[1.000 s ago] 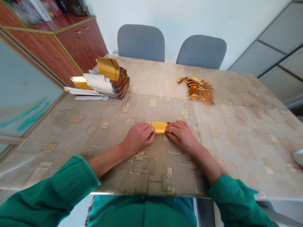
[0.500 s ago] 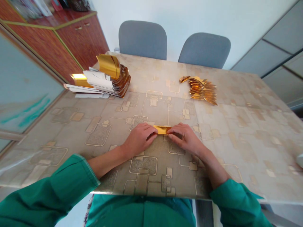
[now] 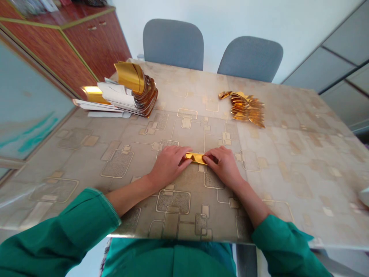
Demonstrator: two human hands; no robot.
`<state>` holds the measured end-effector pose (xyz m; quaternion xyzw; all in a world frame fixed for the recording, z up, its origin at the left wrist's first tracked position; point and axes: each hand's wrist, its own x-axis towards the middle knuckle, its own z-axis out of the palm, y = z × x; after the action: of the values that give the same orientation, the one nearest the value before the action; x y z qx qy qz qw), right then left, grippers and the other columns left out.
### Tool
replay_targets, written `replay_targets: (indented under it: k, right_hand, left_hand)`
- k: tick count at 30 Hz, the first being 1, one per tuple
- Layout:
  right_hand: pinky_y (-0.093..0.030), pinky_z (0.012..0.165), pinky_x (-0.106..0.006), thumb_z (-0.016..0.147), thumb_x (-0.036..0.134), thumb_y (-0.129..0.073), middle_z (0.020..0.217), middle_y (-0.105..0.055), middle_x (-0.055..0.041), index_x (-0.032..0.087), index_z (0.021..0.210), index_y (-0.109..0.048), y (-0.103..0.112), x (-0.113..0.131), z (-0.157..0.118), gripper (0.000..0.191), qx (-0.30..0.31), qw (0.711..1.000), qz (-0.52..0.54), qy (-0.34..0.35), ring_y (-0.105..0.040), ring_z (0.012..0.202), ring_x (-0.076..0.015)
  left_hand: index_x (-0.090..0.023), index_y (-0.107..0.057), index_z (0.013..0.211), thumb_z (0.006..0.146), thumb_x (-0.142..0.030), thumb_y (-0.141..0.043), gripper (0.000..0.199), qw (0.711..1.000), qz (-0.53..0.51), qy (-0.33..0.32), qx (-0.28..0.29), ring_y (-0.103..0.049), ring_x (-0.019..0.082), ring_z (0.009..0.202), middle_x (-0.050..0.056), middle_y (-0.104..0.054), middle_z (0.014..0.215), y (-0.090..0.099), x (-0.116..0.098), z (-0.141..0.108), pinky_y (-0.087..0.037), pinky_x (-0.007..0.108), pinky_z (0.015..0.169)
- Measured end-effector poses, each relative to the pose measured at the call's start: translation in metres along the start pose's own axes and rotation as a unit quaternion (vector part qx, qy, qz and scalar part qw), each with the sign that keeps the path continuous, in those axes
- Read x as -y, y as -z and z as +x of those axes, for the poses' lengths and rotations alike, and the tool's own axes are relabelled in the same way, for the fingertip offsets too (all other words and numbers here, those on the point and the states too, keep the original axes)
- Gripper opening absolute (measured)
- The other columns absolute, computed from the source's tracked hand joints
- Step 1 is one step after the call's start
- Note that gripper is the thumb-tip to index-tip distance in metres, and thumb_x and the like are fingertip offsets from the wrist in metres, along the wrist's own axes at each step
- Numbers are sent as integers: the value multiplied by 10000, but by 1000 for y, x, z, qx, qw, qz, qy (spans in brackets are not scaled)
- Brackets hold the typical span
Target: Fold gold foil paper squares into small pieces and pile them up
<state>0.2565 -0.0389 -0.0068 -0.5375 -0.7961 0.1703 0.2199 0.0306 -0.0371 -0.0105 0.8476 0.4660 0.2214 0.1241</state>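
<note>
**Toward the near side of the surface [image 3: 302, 184], the left hand [image 3: 169, 164] and right hand [image 3: 223, 166] pinch a gold foil strip [image 3: 196, 158]**

Between the two hands, the narrow strip lies on the patterned tabletop, running roughly side to side with its shiny gold face up. Each grip is closed on one end: the fingers of both hands curl over the foil and press it toward the surface, leaving only the middle showing. The ends are hidden under the fingers, so how the foil is folded there is hard to make out, though it looks doubled over.

Toward the far left, well apart from the hands, sits a curved stack of foil strips [image 3: 144, 92], gold on one side and white on the other, with loose white paper strips [image 3: 99, 108] fanning out beside it. Toward the far right, a fanned row of small folded gold foil pieces [image 3: 246, 109] lies on the surface, also well beyond the hands.

Green sleeves [image 3: 57, 234] cover both forearms up to the wrists' near side. Beyond the far edge stand two grey chairs [image 3: 173, 44], and a reddish wooden cabinet [image 3: 98, 42] runs along the left.
</note>
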Motion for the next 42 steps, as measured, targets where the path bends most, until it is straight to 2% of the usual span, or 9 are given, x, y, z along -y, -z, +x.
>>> replay_targets:
  k: [6, 10, 13, 16, 20, 24, 32, 42]
  right_hand:
    - [-326, 734, -326, 910, 273, -657, 740, -682, 2, 219, 788, -678, 0, 7, -1, 135, -20, 999, -41, -11, -542, 763, -186]
    - [-309, 719, -320, 899, 241, -664, 745, -682, 2, 210, 787, -666, 0, 10, -1, 117, -27, 998, -63, -7, -542, 765, -187]
    - [-305, 709, -317, 904, 237, -651, 729, -673, -3, 204, 773, -649, 0, 10, 0, 135, -21, 997, -69, -4, -540, 753, -189]
    - [-303, 711, -320, 915, 244, -632, 725, -670, -9, 205, 765, -632, 0, 9, 0, 155, -18, 997, -77, 2, -533, 741, -190]
    - [-303, 718, -330, 929, 255, -608, 744, -666, -15, 211, 777, -631, 0, 10, -1, 159, -19, 995, -97, 9, -528, 767, -197]
    - [-309, 791, -351, 932, 285, -612, 790, -661, -27, 216, 788, -645, 1, 11, -2, 163, -39, 992, -118, 14, -534, 847, -214]
    - [-293, 823, -363, 915, 272, -638, 772, -652, -5, 220, 769, -646, -1, 11, -2, 155, -54, 993, -103, -5, -537, 839, -203]
    - [-294, 818, -370, 916, 274, -612, 791, -668, -23, 221, 789, -611, -3, 11, -1, 137, -49, 990, -130, -6, -540, 827, -217]
  left_hand:
    - [-196, -635, 1127, 945, -336, -623, 229, 1000, 26, -14, -3, -608, 219, 847, 40, -685, 938, -1, 5, 1, -460, 356, 785]
    - [-167, -627, 1163, 954, -320, -594, 261, 997, 68, -41, -16, -587, 243, 901, 75, -654, 973, 6, 0, -1, -477, 365, 788]
    - [-155, -609, 1222, 972, -290, -541, 293, 988, 94, -116, -35, -578, 263, 1022, 113, -642, 1110, 11, -10, -8, -465, 416, 913]
    - [-120, -528, 1340, 980, -338, -530, 421, 981, 90, -173, 2, -508, 282, 1245, 146, -577, 1341, 8, -19, -16, -318, 479, 1123]
    - [-99, -435, 1429, 953, -463, -566, 613, 981, 94, -161, 60, -424, 306, 1363, 164, -485, 1471, -2, -19, -24, -241, 487, 1170]
    - [-106, -401, 1460, 956, -488, -553, 651, 981, 91, -148, 85, -397, 302, 1394, 165, -440, 1512, -6, -16, -27, -220, 479, 1180]
    - [-102, -373, 1481, 955, -506, -547, 687, 981, 90, -141, 97, -363, 293, 1420, 151, -408, 1539, -6, -16, -27, -196, 464, 1189]
    - [-119, -384, 1480, 968, -515, -512, 660, 980, 92, -142, 101, -365, 291, 1415, 153, -407, 1539, -7, -15, -27, -197, 463, 1182]
